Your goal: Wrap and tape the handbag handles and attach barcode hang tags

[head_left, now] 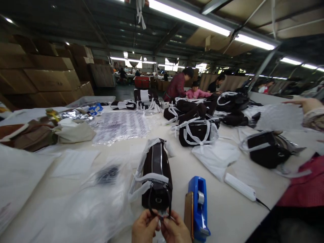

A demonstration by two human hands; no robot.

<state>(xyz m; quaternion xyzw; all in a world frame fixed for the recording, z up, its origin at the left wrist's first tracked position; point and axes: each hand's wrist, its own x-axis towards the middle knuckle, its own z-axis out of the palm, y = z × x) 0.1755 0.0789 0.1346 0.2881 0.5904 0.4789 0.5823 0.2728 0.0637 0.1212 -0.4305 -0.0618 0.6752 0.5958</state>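
Note:
A dark brown bag (163, 162) with a zipper along its top lies on the table in front of me, its near end facing me. White paper wraps its handles (152, 178). A thin black strap (170, 199) loops from the bag's near end down to my fingers. My left hand (146, 226) pinches the strap from the left. From the right, my right hand (175, 227) pinches it too, the fingertips of both hands almost touching. What exactly sits between the fingertips is partly hidden.
Right of my hands stand a blue tape dispenser (200, 209) and a brown phone-like slab (188, 214). A white power strip (240, 186) lies farther right. Clear plastic bags (101, 202) spread at left. More wrapped bags (198, 132) lie beyond. At the right edge, a co-worker's hand (305, 104) holds a white sheet.

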